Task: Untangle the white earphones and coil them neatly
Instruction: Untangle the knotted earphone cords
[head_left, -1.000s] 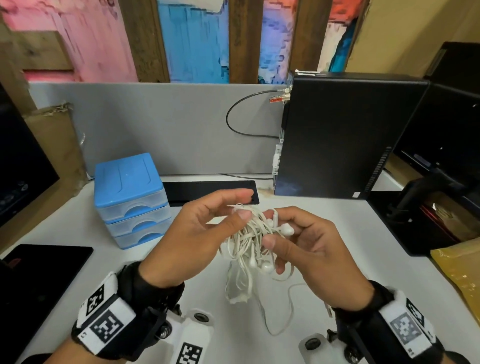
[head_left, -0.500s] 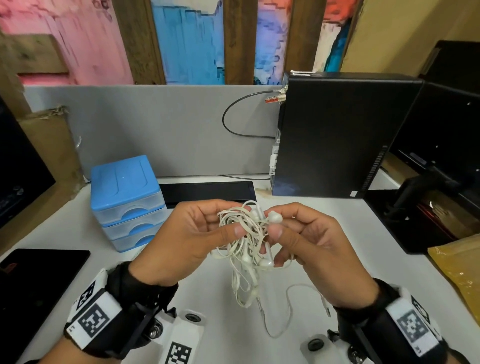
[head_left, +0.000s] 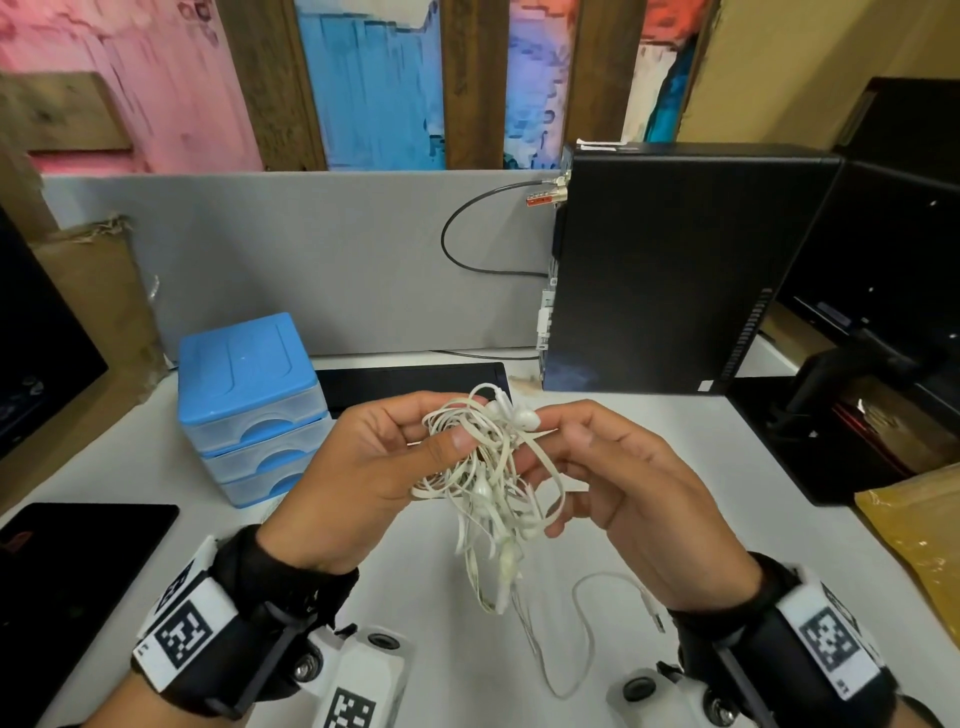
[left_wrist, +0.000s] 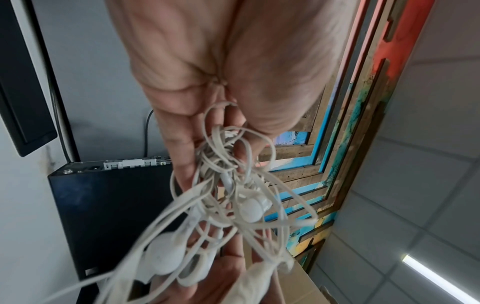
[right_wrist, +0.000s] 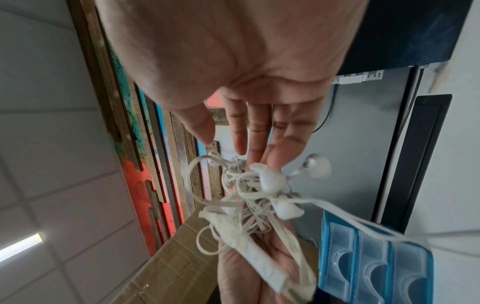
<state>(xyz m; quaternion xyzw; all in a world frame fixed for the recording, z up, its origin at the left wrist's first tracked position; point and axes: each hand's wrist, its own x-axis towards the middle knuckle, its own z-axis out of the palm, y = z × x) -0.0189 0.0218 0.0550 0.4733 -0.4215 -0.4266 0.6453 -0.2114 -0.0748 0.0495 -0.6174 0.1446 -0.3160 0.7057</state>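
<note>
Head view: the white earphones (head_left: 491, 483) hang as a knotted bundle in the air between both hands, in front of the blue drawer box (head_left: 249, 405) and to its right, above the white desk (head_left: 457, 660). The left hand (head_left: 363, 483) pinches the tangle, thumb pressed on the cords against curled fingers. The right hand (head_left: 623, 488) touches the bundle's other side with slightly bent fingers spread wide; from the right wrist view I cannot tell whether it grips a strand. One loose cord trails onto the desk. The black computer case (head_left: 675, 270) stands behind, right of the drawer box.
</note>
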